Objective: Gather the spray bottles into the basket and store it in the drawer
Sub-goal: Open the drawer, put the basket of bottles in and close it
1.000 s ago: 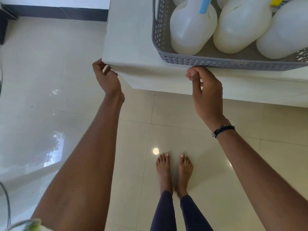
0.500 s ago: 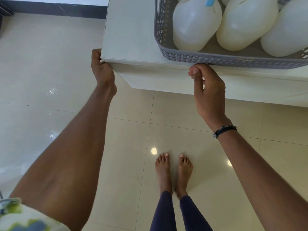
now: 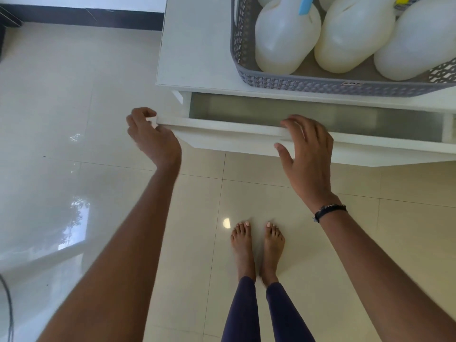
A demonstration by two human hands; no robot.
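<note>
A grey perforated basket (image 3: pixel 296 82) stands on the white cabinet top (image 3: pixel 195 45). It holds several white spray bottles (image 3: pixel 283 38), one with a blue trigger. Just below the top, the white drawer (image 3: pixel 222 124) is pulled out a short way and its grey inside shows. My left hand (image 3: pixel 150 134) curls round the left corner of the drawer front. My right hand (image 3: pixel 306 149) lies on the front's top edge near the middle, fingers fairly straight over the edge and the thumb spread on the front face.
My bare feet (image 3: pixel 256 250) stand on the glossy tile floor directly under the drawer front. A dark skirting strip (image 3: pixel 86 18) runs along the far wall. A thin dark cable (image 3: pixel 7 304) hangs at the lower left edge.
The drawer was closed under the cabinet top; it has now slid out towards me. Both hands came back with its front edge, and the right hand's fingers have spread.
</note>
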